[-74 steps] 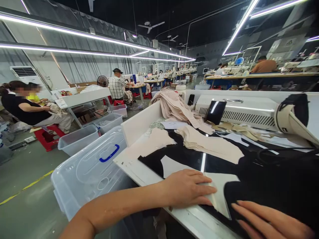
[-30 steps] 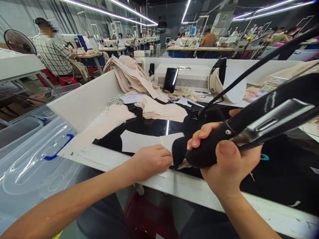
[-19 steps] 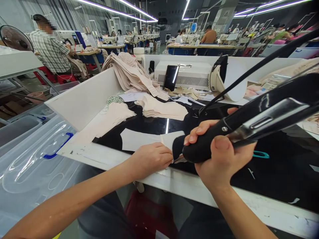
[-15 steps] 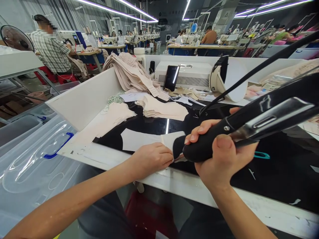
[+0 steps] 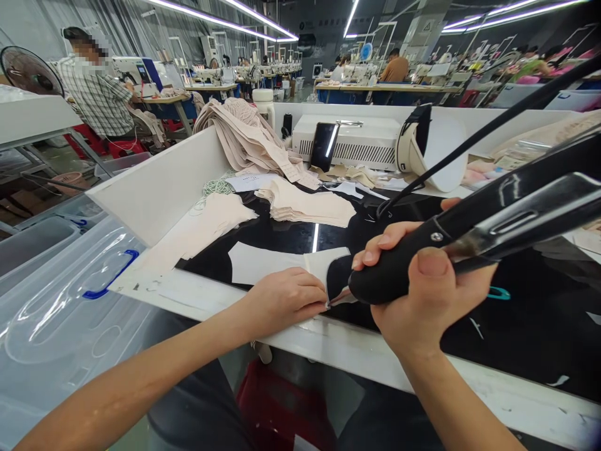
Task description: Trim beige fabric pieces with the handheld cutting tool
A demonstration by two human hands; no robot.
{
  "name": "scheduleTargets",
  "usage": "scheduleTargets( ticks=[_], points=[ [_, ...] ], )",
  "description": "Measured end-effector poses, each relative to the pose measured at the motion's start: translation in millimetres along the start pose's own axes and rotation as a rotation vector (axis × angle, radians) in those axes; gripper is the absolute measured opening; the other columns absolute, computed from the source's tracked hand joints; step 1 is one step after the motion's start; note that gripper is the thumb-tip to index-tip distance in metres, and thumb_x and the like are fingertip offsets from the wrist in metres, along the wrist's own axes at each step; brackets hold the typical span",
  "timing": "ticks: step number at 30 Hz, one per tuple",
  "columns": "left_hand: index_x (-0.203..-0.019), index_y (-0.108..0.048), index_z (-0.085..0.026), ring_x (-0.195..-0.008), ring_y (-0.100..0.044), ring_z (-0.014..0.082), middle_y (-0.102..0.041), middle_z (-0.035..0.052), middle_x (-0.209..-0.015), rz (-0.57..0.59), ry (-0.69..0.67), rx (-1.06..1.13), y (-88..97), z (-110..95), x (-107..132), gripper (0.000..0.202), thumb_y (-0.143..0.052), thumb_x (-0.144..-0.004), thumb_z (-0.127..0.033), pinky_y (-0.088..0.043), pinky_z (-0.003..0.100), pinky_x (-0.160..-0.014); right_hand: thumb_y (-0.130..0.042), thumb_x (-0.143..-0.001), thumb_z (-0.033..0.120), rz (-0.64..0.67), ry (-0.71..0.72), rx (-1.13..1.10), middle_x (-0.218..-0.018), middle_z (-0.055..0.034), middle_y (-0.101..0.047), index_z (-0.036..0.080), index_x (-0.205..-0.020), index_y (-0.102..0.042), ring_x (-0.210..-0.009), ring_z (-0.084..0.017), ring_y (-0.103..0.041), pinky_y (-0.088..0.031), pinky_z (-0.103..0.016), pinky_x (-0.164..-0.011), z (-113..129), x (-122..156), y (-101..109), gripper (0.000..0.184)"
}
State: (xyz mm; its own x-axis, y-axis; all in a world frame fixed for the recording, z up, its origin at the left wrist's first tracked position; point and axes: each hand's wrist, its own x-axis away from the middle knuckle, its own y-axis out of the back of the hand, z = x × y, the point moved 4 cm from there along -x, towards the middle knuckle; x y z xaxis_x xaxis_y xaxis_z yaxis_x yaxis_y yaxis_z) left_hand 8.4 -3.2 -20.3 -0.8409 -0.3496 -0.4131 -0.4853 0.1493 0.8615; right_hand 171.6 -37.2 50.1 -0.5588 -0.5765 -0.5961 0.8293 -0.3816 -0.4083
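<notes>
My right hand [image 5: 422, 294] is closed around a black hand-held tool [image 5: 469, 244] with a metal lever and a black cable. Its metal tip touches the edge of a black fabric piece [image 5: 339, 275] near the table's front edge. My left hand [image 5: 286, 297] lies beside the tip with curled fingers, pressing down a white paper piece [image 5: 267, 263] on the black table surface [image 5: 516, 326].
A stack of beige fabric pieces [image 5: 305, 207] and a heap of beige garments [image 5: 244, 138] lie further back. A white machine [image 5: 357, 147] with a phone [image 5: 323, 147] stands behind. A clear lidded bin [image 5: 70, 313] sits at the left. Other people sew at distant tables.
Earlier both hands lay flat on the fabric. My right hand has since taken up the black tool and put its tip to the fabric edge; the left hand curled beside it.
</notes>
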Motion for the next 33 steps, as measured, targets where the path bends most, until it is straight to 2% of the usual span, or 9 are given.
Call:
scheduleTargets(
  ticks=[3,9,15,22,26,33],
  points=[
    [-0.115,-0.08,-0.017,-0.107,-0.079,0.0201,-0.084,0.0072,-0.116,-0.006,0.004,-0.017,-0.7,-0.6,0.4,0.019,-0.064,-0.118,-0.026,-0.06,0.032,-0.103,-0.088,-0.088,0.05,0.002,0.002,-0.009,-0.081,0.0081,-0.066,0.034,-0.108,-0.055,-0.053,-0.017,-0.063,-0.049,-0.033,-0.047,1.7,-0.5,-0.2,0.042],
    [-0.109,-0.079,-0.018,-0.103,-0.08,0.0195,-0.085,0.0052,-0.113,-0.039,-0.014,-0.045,-0.5,-1.1,-0.6,0.023,-0.06,-0.119,-0.025,-0.06,0.032,-0.101,-0.096,-0.078,0.052,-0.012,-0.033,-0.041,-0.075,0.0088,-0.069,0.034,-0.113,-0.061,-0.048,-0.017,-0.061,-0.05,-0.033,-0.042,3.0,0.4,3.4,0.053],
    [-0.107,-0.08,-0.017,-0.101,-0.079,0.0189,-0.084,0.0048,-0.111,-0.054,0.004,-0.059,0.7,-0.8,-2.5,0.023,-0.063,-0.118,-0.026,-0.061,0.032,-0.097,-0.095,-0.082,0.054,-0.008,-0.019,-0.015,-0.077,0.0096,-0.07,0.034,-0.113,-0.06,-0.049,-0.016,-0.064,-0.052,-0.032,-0.045,1.3,4.7,1.8,0.051],
    [-0.113,-0.08,-0.017,-0.103,-0.08,0.0199,-0.085,0.0066,-0.114,-0.072,-0.028,0.008,0.4,2.6,0.8,0.023,-0.062,-0.119,-0.029,-0.061,0.033,-0.1,-0.096,-0.082,0.049,-0.028,0.034,-0.081,-0.077,0.0092,-0.072,0.032,-0.111,-0.059,-0.049,-0.016,-0.064,-0.053,-0.03,-0.045,-2.7,-0.4,-0.3,0.05],
    [-0.11,-0.079,-0.018,-0.101,-0.08,0.0205,-0.085,0.0062,-0.113,-0.06,-0.023,0.03,-0.2,3.5,-0.1,0.021,-0.065,-0.118,-0.031,-0.06,0.033,-0.098,-0.096,-0.082,0.045,-0.044,0.018,-0.106,-0.077,0.0094,-0.074,0.031,-0.107,-0.057,-0.049,-0.015,-0.064,-0.052,-0.028,-0.044,-4.2,-1.9,-0.6,0.048],
    [-0.105,-0.079,-0.017,-0.1,-0.079,0.0202,-0.084,0.0056,-0.109,-0.08,-0.004,-0.034,-2.3,-0.2,-3.0,0.02,-0.065,-0.117,-0.025,-0.061,0.032,-0.096,-0.099,-0.076,0.046,-0.051,-0.01,-0.108,-0.074,0.0106,-0.075,0.031,-0.109,-0.059,-0.048,-0.015,-0.064,-0.055,-0.028,-0.043,-0.6,-5.2,3.7,0.054]
  ],
)
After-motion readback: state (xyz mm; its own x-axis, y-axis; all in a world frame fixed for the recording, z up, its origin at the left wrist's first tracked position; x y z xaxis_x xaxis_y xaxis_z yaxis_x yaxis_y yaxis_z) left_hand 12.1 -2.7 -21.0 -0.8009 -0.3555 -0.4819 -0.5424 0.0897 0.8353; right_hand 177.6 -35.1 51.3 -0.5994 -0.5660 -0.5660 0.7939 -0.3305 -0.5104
